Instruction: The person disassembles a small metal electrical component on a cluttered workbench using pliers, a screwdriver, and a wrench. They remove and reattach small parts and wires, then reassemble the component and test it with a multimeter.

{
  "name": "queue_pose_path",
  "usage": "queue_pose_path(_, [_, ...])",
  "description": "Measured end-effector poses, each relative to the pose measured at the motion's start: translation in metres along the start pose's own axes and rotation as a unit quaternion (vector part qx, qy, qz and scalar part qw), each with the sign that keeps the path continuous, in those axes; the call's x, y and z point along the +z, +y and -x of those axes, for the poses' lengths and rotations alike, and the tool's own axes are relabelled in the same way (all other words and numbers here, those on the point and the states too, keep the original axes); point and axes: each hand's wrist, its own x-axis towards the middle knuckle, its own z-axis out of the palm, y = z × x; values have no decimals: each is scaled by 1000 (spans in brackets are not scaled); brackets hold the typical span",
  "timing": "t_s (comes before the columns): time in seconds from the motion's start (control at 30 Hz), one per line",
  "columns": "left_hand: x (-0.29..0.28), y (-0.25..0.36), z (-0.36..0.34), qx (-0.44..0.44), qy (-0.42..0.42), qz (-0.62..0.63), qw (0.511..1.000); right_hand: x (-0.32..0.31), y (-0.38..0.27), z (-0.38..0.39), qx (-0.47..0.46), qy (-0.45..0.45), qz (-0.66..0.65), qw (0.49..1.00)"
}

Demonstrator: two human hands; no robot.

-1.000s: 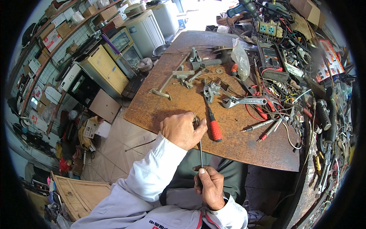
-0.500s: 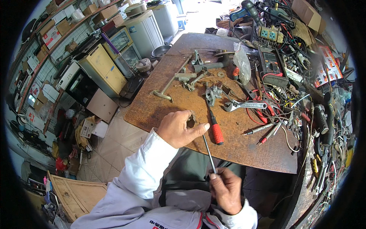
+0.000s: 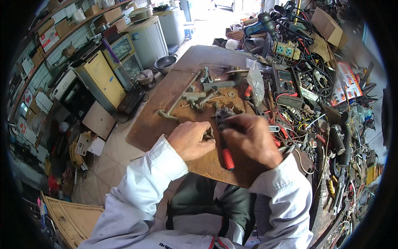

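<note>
Left hand point(image 3: 191, 142) pinches metal part point(image 3: 209, 134) left of screwdriver point(image 3: 228, 159) | right hand point(image 3: 253, 137) right of screwdriver, grip unclear | best: steady pinch

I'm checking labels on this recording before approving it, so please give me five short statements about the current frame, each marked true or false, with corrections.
1. The bare left hand grips a small, dull metal piece. True.
2. A red-handled screwdriver lies on the brown wooden table. True.
3. A black, round pan sits on the tabletop. False: the black, round pan is off the table, to its left.
4. A boxy yellow cabinet stands left of the table. True.
5. Both sleeves are dark green. False: the cloth sleeves are whitish.
</note>
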Motion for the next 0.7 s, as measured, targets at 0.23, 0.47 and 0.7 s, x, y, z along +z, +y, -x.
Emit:
queue_pose_path(0.23, [0, 6, -11, 9, 1, -54, 999, 29, 28, -7, -10, 22, -35, 999])
queue_pose_path(0.47, [16, 6, -16, 24, 31, -95, 995, 38, 35, -7, 1, 71, -23, 997])
queue_pose_path(0.7, [20, 1, -14, 14, 51, -68, 996, 42, 27, -10, 3, 91, -5, 996])
